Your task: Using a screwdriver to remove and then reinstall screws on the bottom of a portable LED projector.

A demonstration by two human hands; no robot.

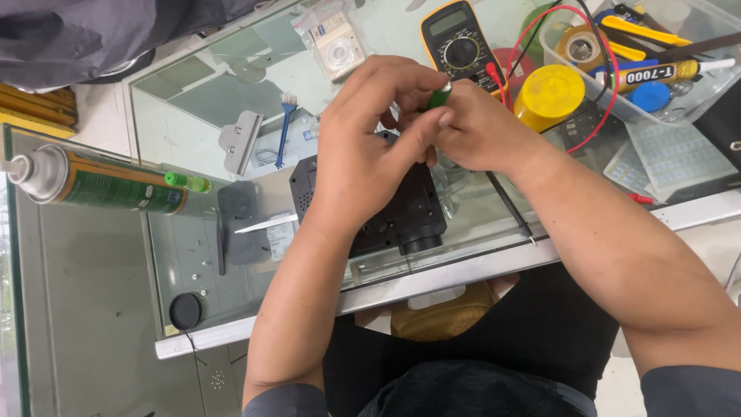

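Observation:
Both my hands meet above a black boxy device (pixel 401 220) that lies on a glass tabletop (pixel 231 100). My left hand (pixel 370 147) pinches a green-handled tool (pixel 441 96) at its top with thumb and fingers. My right hand (pixel 482 127) closes around the same green handle from the right side. The tool's tip is hidden behind my hands. My left palm covers much of the device's upper part.
A yellow multimeter (pixel 461 42) with red and black leads lies at the back. A spray can (pixel 100 181), a small blue brush (pixel 285 127), a grey clip (pixel 239 139), tweezers (pixel 266 224), a yellow lid (pixel 549 94) and a clear tray of glue tubes (pixel 656 66) surround the work.

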